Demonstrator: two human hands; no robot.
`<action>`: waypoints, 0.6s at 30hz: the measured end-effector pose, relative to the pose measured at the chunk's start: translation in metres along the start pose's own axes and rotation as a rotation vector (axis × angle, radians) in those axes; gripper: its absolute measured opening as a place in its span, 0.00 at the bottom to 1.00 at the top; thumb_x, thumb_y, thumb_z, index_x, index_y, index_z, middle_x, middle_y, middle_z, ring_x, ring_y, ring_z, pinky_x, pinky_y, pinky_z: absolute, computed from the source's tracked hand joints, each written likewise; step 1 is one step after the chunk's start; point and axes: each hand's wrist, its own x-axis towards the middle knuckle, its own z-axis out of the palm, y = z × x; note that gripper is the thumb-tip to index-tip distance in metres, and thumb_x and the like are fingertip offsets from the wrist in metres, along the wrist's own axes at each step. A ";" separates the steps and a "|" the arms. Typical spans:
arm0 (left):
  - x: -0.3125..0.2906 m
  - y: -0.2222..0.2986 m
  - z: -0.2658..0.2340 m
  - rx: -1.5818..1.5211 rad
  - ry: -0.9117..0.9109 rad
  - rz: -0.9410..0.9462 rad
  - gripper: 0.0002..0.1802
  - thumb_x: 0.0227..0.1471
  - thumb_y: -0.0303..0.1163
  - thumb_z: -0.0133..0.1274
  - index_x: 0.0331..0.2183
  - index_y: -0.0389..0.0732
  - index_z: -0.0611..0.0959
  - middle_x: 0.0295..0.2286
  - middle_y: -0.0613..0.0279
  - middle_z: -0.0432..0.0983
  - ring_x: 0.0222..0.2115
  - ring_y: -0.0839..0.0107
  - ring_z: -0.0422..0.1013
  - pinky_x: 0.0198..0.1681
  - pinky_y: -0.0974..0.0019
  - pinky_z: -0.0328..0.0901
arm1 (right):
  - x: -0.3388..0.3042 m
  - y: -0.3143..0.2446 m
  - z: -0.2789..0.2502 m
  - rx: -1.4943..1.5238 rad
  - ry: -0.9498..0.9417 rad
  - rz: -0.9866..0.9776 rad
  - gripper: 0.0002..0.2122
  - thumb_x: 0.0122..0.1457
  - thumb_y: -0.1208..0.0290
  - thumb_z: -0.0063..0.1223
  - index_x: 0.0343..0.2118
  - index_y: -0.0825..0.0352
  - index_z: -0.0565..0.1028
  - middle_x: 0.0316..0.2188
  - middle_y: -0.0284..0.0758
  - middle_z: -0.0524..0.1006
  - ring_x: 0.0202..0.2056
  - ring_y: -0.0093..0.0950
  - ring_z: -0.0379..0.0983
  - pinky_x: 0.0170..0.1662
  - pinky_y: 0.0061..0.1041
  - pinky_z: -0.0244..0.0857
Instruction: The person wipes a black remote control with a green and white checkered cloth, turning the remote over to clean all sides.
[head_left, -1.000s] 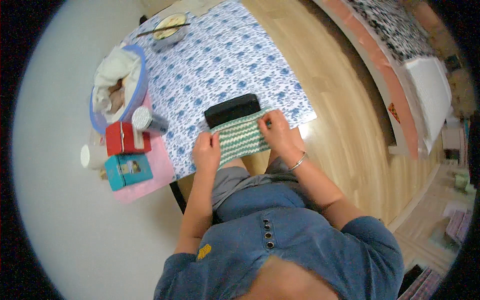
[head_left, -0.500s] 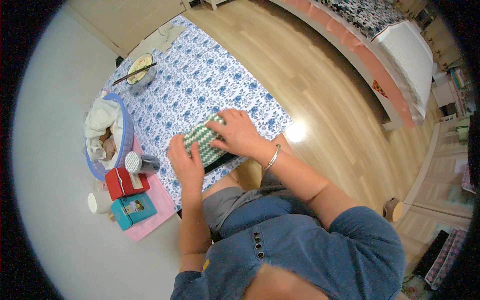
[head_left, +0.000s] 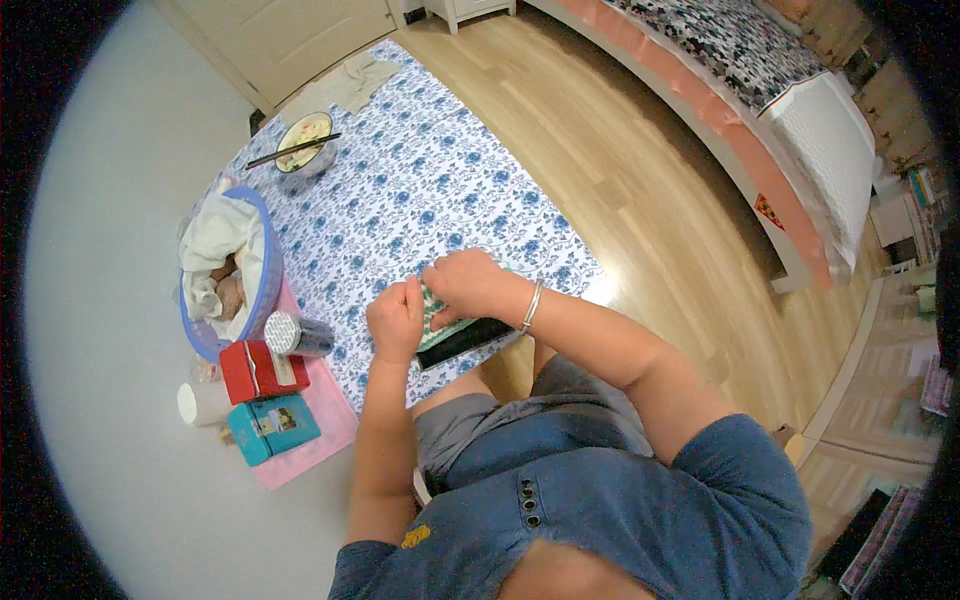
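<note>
A green-and-white zigzag-patterned cloth (head_left: 445, 331) lies at the near edge of the table, mostly covered by my hands. My left hand (head_left: 396, 319) is closed on its left side, thumb up against the bent fingers. My right hand (head_left: 474, 286), with a silver bangle at the wrist, pinches the cloth's upper part. The two hands almost touch. A flat black object (head_left: 465, 343) shows under the cloth's near side, along the table edge; its kind is not clear.
On the blue-flowered tablecloth (head_left: 400, 200) stands a bowl (head_left: 305, 155) with chopsticks across it. At left are a blue basket (head_left: 268, 265) with white cloth, a lidded jar (head_left: 312, 337), a red box (head_left: 250, 372), a teal box (head_left: 272, 430) and a white cup (head_left: 203, 403).
My hands were spread over the flat cloth; now they have come together with fingers closed on it. Less of the cloth shows. The whole view has shifted slightly.
</note>
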 end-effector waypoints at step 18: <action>-0.036 -0.016 0.011 -0.162 0.166 0.007 0.16 0.56 0.30 0.38 0.45 0.34 0.66 0.46 0.47 0.57 0.45 0.55 0.58 0.49 0.58 0.54 | -0.019 -0.007 0.029 -0.039 0.674 -0.182 0.17 0.41 0.57 0.58 0.28 0.63 0.69 0.21 0.32 0.68 0.25 0.31 0.68 0.29 0.31 0.63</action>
